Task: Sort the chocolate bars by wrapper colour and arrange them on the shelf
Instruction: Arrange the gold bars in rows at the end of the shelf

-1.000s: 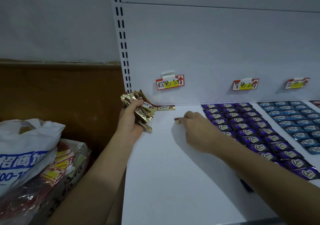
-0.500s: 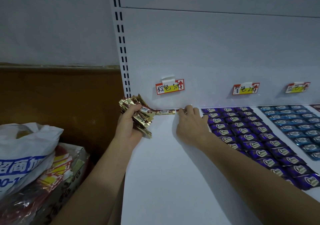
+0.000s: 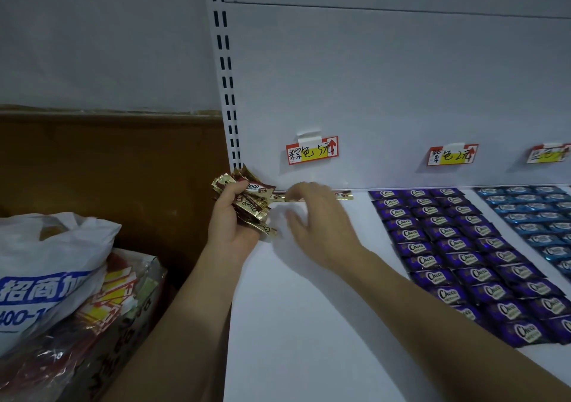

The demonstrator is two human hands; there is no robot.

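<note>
Chocolate bars in gold and brown wrappers (image 3: 255, 208) sit bunched in the left hand (image 3: 231, 225), whose fingers are curled tight round them at the left edge of the white shelf (image 3: 309, 309). Just beside it, the right hand (image 3: 321, 222) hovers low over the shelf with fingers apart and loosely bent, holding nothing; it is blurred. Behind that hand, two more gold bars lie end to end against the back panel, one (image 3: 343, 196) showing past the knuckles. Farther right, purple bars (image 3: 463, 247) lie flat in neat rows, and beyond them blue bars (image 3: 531, 213) do the same. Handwritten price tags are taped to the back panel, one above each group: the first (image 3: 312, 151), the second (image 3: 452, 155), the third (image 3: 548, 154). Off the shelf to the left, a white plastic bag (image 3: 46, 247) rests on a pile of packets (image 3: 117, 287).
</note>
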